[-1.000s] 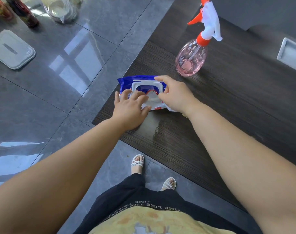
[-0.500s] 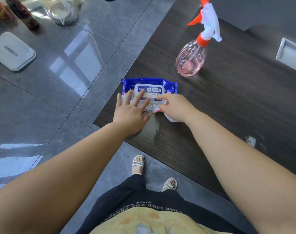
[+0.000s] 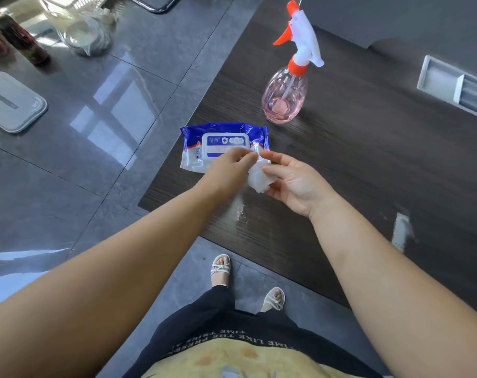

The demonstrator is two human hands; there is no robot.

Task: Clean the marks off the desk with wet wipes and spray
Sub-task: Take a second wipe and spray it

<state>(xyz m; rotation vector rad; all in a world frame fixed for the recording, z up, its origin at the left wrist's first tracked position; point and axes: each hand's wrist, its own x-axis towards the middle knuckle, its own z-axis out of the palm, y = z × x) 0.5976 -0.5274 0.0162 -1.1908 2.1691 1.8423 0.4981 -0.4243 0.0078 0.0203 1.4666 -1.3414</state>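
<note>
The task is at its start. One wet wipe (image 3: 259, 180) is out of its pack and held between both hands above the near edge of the table (image 3: 368, 165). The right hand (image 3: 294, 180) cups it with thumb and fingers curled round the crumpled white wad. The left hand (image 3: 231, 165) pinches the wipe's upper edge with its fingertips, apparently to pull it open. The wipe does not touch the table.

The pack of wipes (image 3: 223, 148) lies flat near the table's left corner, just beyond the hands, with its white flip lid down. The spray bottle (image 3: 285, 96) stands upright a little further back. It holds a low pool of pink liquid, and no hand is on it.

No cleaning shows yet. A white mark (image 3: 402, 231) sits on the dark wood off to the right, well apart from the hands. A pale streak (image 3: 241, 211) lies just below the wipe, though whether it is a mark or a wet glint cannot be told.

Nearly the whole job is judged to be left: spreading the wipe, spraying the marks and rubbing them off.
</note>
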